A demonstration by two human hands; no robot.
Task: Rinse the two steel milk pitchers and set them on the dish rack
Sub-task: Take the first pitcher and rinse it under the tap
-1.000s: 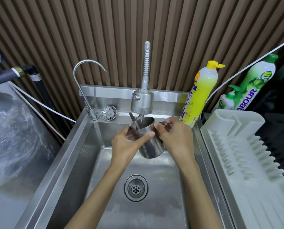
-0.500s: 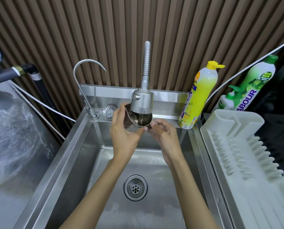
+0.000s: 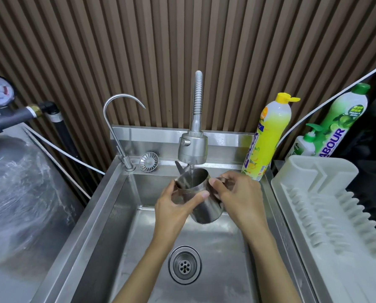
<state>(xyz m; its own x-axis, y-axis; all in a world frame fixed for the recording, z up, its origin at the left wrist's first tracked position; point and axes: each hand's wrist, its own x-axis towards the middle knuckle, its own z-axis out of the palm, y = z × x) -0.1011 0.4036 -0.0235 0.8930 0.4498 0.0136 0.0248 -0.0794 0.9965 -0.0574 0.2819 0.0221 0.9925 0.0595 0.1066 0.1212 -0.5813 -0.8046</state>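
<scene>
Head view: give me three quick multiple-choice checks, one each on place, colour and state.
1. Where is the pitcher?
A. on the rack
B. over the sink, under the tap
C. on the counter

2. What colour is the cap of the bottle nearest the tap?
A. yellow
B. red
C. blue

3. The rack is:
A. full
B. holding one pitcher
C. bare

B: both hands, left and right, hold it under running water.
A: the cap is yellow.
C: no dishes on it.

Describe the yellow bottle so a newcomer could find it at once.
Start at the steel sink and go to its back right corner. The yellow bottle stands there, left of the dish rack; its neighbours are green, and only it has a yellow cap.
</scene>
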